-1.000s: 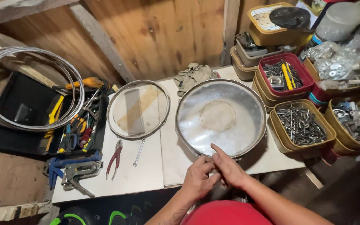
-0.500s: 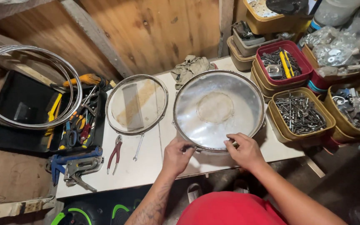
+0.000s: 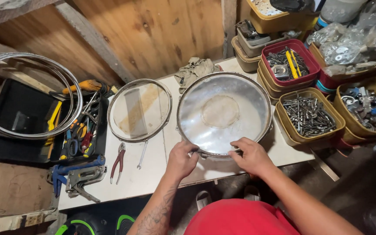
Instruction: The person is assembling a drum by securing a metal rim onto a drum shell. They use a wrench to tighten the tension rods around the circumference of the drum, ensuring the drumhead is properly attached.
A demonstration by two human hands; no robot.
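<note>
A round metal-rimmed drum with a clear skin [image 3: 224,114] lies flat on the white table [image 3: 153,169]. My left hand [image 3: 182,159] grips its near rim on the left side. My right hand [image 3: 250,156] holds the near rim a little to the right. Just left of the drum lies a loose clear drum skin in a metal hoop [image 3: 139,109]. A small metal key [image 3: 142,154] and red-handled pliers [image 3: 118,162] lie in front of that skin.
A black tool tray [image 3: 81,130] with pliers and screwdrivers sits at the left, with metal hoops [image 3: 27,98] on it. A staple gun [image 3: 79,179] lies near the table's front left. Tubs of screws and hardware [image 3: 312,115] crowd the right. A crumpled cloth [image 3: 194,69] lies behind the drum.
My hands have parted from the drum's near middle and now hold the rim apart from each other. The view has shifted slightly closer.
</note>
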